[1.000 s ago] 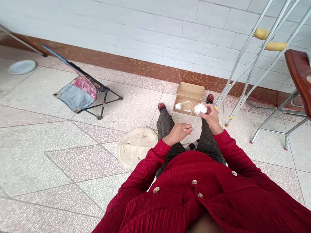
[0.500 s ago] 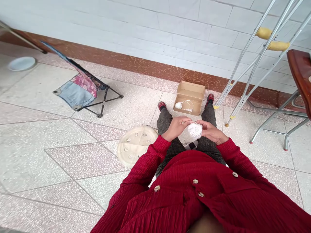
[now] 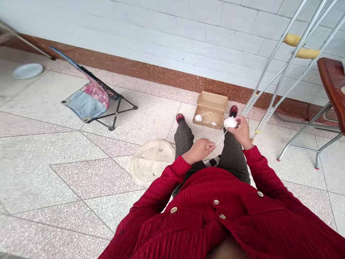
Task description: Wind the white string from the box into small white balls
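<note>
My right hand (image 3: 240,130) is closed around a white ball of yarn (image 3: 230,123), out in front of my right knee. A strand of white yarn (image 3: 221,138) runs taut from the ball down to my left hand (image 3: 201,150). The fingers of that left hand are pinched on the strand, above my left thigh. Beyond my hands, between my feet, an open cardboard box (image 3: 205,125) stands on the floor. Inside it lie a smaller white yarn ball (image 3: 198,118), a loop of yarn and a small white tuft (image 3: 214,124).
A round beige lid-like disc (image 3: 151,162) lies on the floor at my left. Farther left stands a folding chair (image 3: 88,102), with a pale basin (image 3: 28,71) behind it. Metal crutches (image 3: 277,82) lean against the wall at right, beside a brown chair (image 3: 330,90).
My right hand has moved away, up and to the right with the yarn ball, and a strand now stretches between my hands. My left hand has shifted slightly down.
</note>
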Motion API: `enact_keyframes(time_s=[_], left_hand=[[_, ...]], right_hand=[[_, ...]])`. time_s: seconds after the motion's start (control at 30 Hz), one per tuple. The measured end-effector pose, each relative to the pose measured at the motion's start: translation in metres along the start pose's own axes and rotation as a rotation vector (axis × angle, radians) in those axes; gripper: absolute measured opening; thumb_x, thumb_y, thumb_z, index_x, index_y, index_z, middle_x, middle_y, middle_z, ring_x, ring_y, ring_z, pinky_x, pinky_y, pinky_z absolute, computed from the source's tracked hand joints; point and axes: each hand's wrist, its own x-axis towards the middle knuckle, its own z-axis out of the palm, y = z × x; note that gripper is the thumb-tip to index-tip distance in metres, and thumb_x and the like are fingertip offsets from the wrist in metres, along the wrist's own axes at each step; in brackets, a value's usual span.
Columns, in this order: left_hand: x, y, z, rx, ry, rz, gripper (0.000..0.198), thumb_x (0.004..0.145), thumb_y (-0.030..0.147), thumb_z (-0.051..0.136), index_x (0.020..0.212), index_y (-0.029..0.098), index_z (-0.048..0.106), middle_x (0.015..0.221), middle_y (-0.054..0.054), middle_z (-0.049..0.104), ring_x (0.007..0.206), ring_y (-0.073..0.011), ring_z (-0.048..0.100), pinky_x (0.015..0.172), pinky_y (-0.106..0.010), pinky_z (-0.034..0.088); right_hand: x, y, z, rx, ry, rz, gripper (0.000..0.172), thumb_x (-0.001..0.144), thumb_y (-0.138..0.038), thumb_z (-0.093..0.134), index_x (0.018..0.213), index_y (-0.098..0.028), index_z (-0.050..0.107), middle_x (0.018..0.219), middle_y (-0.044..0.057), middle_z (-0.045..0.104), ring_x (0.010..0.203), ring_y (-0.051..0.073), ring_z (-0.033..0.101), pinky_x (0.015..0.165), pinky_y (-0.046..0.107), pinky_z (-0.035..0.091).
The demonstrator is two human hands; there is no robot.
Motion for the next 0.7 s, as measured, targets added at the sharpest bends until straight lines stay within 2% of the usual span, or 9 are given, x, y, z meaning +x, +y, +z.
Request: enact_keyframes(time_s=[0.07, 0.13, 0.2, 0.27, 0.37, 0.5, 0.6, 0.7], left_hand=[[0.002, 0.0, -0.011, 0.027, 0.086, 0.068, 0.035, 0.097, 0.031, 0.048, 0.071, 0.017, 0.067, 0.071, -0.002, 0.067, 0.073, -0.0157, 0.059, 0.09, -0.032, 0.045], [0.007, -0.002, -0.022, 0.019, 0.151, 0.119, 0.034, 0.098, 0.032, 0.047, 0.076, 0.017, 0.068, 0.077, -0.003, 0.07, 0.076, -0.0154, 0.061, 0.1, -0.037, 0.042], [0.012, -0.006, -0.029, -0.036, 0.171, 0.13, 0.033, 0.098, 0.034, 0.049, 0.076, 0.017, 0.068, 0.078, -0.003, 0.07, 0.077, -0.0155, 0.061, 0.099, -0.037, 0.043], [0.017, -0.01, -0.03, -0.152, 0.164, 0.082, 0.035, 0.097, 0.037, 0.05, 0.076, 0.016, 0.068, 0.077, -0.003, 0.07, 0.076, -0.0154, 0.061, 0.087, -0.031, 0.047], [0.02, -0.015, -0.02, -0.334, 0.167, -0.058, 0.04, 0.096, 0.041, 0.049, 0.076, 0.013, 0.069, 0.074, -0.001, 0.068, 0.071, -0.0147, 0.06, 0.067, -0.024, 0.045], [0.016, -0.013, -0.002, -0.384, 0.108, -0.144, 0.041, 0.094, 0.039, 0.049, 0.068, 0.013, 0.067, 0.068, 0.001, 0.066, 0.067, -0.0131, 0.058, 0.067, -0.023, 0.042], [0.008, -0.006, 0.004, -0.329, 0.017, -0.119, 0.041, 0.095, 0.035, 0.048, 0.064, 0.014, 0.065, 0.066, 0.001, 0.065, 0.066, -0.012, 0.058, 0.07, -0.023, 0.042], [0.001, 0.0, 0.001, -0.197, -0.012, -0.079, 0.039, 0.095, 0.033, 0.05, 0.063, 0.016, 0.064, 0.063, 0.0, 0.063, 0.065, -0.0135, 0.058, 0.071, -0.025, 0.043]], right_hand=[[-0.011, 0.013, 0.007, -0.11, -0.207, 0.005, 0.043, 0.053, -0.022, 0.075, 0.092, -0.021, 0.056, 0.093, 0.002, 0.057, 0.082, 0.02, 0.054, 0.078, 0.035, 0.046], [-0.028, 0.017, 0.014, -0.008, -0.505, 0.084, 0.041, 0.054, -0.021, 0.075, 0.091, -0.021, 0.056, 0.088, -0.001, 0.056, 0.077, 0.017, 0.053, 0.072, 0.031, 0.044], [-0.046, 0.01, 0.017, 0.203, -0.752, 0.163, 0.043, 0.057, -0.022, 0.076, 0.095, -0.021, 0.056, 0.089, -0.002, 0.056, 0.076, 0.016, 0.053, 0.069, 0.028, 0.043], [-0.056, -0.006, 0.014, 0.392, -0.858, 0.195, 0.045, 0.059, -0.022, 0.078, 0.099, -0.022, 0.057, 0.093, -0.002, 0.057, 0.079, 0.015, 0.053, 0.071, 0.027, 0.042], [-0.057, -0.034, 0.005, 0.535, -0.786, 0.195, 0.048, 0.059, -0.023, 0.082, 0.101, -0.024, 0.058, 0.096, -0.001, 0.058, 0.086, 0.017, 0.055, 0.075, 0.027, 0.043], [-0.042, -0.057, -0.002, 0.646, -0.539, 0.195, 0.057, 0.054, -0.029, 0.084, 0.106, -0.027, 0.059, 0.107, 0.002, 0.061, 0.096, 0.022, 0.057, 0.078, 0.031, 0.048], [-0.028, -0.057, 0.001, 0.683, -0.46, 0.193, 0.059, 0.061, -0.032, 0.079, 0.116, -0.03, 0.058, 0.117, 0.003, 0.061, 0.101, 0.024, 0.057, 0.077, 0.034, 0.051], [-0.014, -0.043, 0.008, 0.563, -0.374, 0.173, 0.052, 0.065, -0.031, 0.074, 0.114, -0.028, 0.059, 0.111, 0.003, 0.062, 0.092, 0.021, 0.058, 0.072, 0.033, 0.051]])
